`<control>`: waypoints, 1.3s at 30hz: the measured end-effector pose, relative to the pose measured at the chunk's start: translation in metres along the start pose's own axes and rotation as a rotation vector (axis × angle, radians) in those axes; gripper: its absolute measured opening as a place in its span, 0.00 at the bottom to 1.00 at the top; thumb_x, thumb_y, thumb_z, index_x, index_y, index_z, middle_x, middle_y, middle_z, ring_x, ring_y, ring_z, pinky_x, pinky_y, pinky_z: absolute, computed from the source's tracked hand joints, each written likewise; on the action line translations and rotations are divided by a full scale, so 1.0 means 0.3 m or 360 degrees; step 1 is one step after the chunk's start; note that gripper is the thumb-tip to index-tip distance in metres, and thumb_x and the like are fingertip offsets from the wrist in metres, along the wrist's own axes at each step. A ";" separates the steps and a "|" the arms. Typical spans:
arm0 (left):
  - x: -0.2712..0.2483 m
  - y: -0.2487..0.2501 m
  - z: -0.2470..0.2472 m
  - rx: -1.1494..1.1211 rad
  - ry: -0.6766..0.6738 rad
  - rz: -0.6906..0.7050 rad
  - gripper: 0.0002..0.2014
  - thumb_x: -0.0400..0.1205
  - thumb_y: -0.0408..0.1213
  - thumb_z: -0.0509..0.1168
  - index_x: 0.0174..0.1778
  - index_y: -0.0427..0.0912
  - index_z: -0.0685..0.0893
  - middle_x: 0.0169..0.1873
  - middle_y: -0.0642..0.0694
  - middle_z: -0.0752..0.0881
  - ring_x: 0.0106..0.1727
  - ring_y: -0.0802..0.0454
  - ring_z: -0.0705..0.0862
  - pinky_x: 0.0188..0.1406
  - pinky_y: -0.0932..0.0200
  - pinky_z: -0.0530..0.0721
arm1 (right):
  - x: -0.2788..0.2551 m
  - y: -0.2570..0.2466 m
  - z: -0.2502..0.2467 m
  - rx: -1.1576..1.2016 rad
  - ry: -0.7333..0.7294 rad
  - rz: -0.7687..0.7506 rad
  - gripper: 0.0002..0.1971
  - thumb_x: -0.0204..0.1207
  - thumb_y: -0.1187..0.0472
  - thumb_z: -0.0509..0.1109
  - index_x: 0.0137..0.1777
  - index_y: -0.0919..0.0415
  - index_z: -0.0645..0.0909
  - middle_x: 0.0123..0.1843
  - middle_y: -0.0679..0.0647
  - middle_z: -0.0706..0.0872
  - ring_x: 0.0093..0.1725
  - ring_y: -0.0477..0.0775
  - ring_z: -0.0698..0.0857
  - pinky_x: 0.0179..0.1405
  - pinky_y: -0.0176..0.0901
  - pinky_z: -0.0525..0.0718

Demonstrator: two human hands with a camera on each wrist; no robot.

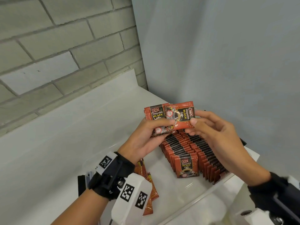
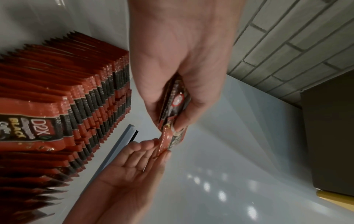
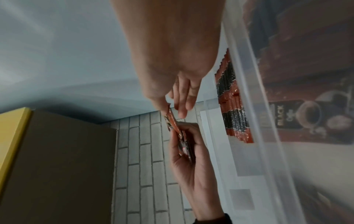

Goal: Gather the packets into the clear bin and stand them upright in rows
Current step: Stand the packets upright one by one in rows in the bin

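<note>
Red and black coffee packets stand upright in rows [image 1: 186, 151] inside the clear bin [image 1: 203, 195]. Above the bin's far end my left hand [image 1: 155, 127] grips a small stack of packets [image 1: 155, 113], thumb on top. The right hand [image 1: 194, 118] pinches the right edge of the top packet [image 1: 180, 116], which lies turned sideways across the stack. In the left wrist view the stack [image 2: 176, 98] sits edge-on in the left hand [image 2: 172, 121], and the right hand [image 2: 153, 148] meets it from below. In the right wrist view the packet [image 3: 171, 122] shows between the right hand [image 3: 172, 109] and the left hand [image 3: 187, 144].
Several loose packets [image 1: 146, 177] lie flat under my left wrist. The bin stands on a white counter [image 1: 65, 143] in a corner between a brick wall [image 1: 56, 46] and a grey wall [image 1: 227, 62]. A cardboard box [image 3: 57, 166] is off to the side.
</note>
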State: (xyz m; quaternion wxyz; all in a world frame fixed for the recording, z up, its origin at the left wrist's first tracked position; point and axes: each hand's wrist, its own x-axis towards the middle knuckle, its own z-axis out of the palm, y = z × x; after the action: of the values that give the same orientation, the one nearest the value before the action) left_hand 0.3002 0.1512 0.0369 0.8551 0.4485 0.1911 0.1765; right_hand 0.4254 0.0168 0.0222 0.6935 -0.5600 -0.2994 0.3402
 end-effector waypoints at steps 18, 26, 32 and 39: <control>0.001 0.019 0.018 -0.0378 0.0253 0.0047 0.15 0.75 0.40 0.70 0.53 0.36 0.84 0.38 0.42 0.82 0.39 0.53 0.83 0.42 0.60 0.85 | -0.059 -0.056 -0.087 -0.1651 -0.1312 -0.0158 0.04 0.73 0.51 0.76 0.47 0.43 0.89 0.41 0.28 0.84 0.48 0.34 0.83 0.44 0.23 0.75; -0.001 0.021 0.015 -0.0373 0.0230 0.0048 0.14 0.75 0.40 0.70 0.53 0.36 0.83 0.38 0.42 0.82 0.39 0.53 0.83 0.43 0.60 0.85 | -0.034 0.011 -0.050 -0.2205 -0.1413 -0.0493 0.07 0.79 0.49 0.69 0.53 0.47 0.85 0.51 0.42 0.83 0.53 0.43 0.77 0.56 0.38 0.77; -0.001 0.021 0.018 -0.0368 0.0261 0.0052 0.15 0.74 0.39 0.70 0.54 0.36 0.83 0.38 0.42 0.82 0.39 0.52 0.83 0.42 0.60 0.86 | -0.030 0.023 -0.046 -0.2362 -0.1156 -0.1043 0.15 0.55 0.52 0.88 0.31 0.49 0.81 0.30 0.41 0.82 0.31 0.43 0.78 0.30 0.34 0.80; -0.002 0.021 0.025 -0.0385 0.0244 0.0062 0.16 0.73 0.38 0.70 0.54 0.36 0.82 0.37 0.42 0.81 0.39 0.53 0.82 0.39 0.61 0.86 | -0.036 0.025 -0.033 -0.2442 -0.1137 -0.1033 0.18 0.53 0.52 0.88 0.31 0.51 0.79 0.30 0.43 0.81 0.32 0.44 0.76 0.29 0.34 0.76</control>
State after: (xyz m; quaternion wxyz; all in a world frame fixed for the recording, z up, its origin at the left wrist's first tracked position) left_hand 0.3025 0.1490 0.0463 0.8822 0.3309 0.2245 0.2486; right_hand 0.4260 0.0034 0.0124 0.0574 -0.6176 -0.7843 -0.0116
